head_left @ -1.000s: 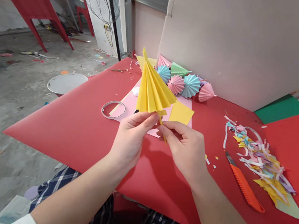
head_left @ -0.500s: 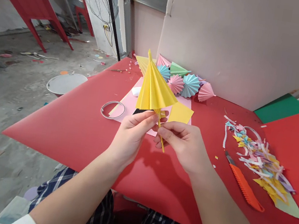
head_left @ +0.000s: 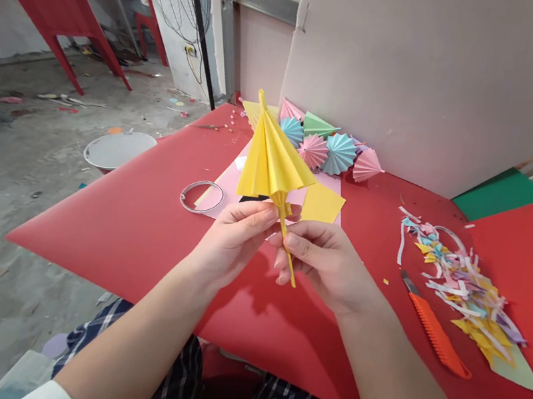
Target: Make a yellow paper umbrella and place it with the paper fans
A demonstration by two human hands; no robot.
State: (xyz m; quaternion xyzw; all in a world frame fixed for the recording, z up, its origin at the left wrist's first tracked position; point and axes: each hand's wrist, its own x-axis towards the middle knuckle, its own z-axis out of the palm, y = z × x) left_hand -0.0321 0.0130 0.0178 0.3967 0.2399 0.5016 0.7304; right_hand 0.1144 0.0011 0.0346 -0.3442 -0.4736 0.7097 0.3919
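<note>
A yellow pleated paper umbrella (head_left: 276,161) is held up over the table, its tip pointing up and a little to the left. My left hand (head_left: 240,236) pinches its thin rolled stick just under the canopy. Lower on the same stick, the thumb and fingers of my right hand (head_left: 316,254) are closed around it, and the stick's end pokes out below them. Behind the umbrella lie a pink paper sheet (head_left: 332,184) and a yellow paper piece (head_left: 323,205). A dark thing there is mostly hidden.
Several finished paper umbrellas (head_left: 339,154) rest against the wall at the back. A tape ring (head_left: 201,197) lies left on the red table (head_left: 132,219). To the right are an orange-handled cutter (head_left: 438,331) and a heap of paper scraps (head_left: 470,286). A round stool (head_left: 120,149) stands beyond the left edge.
The umbrella's canopy has shifted slightly left and looks narrower at its base. My right hand has slid a little down and right, and the stick's lower end reaches further down.
</note>
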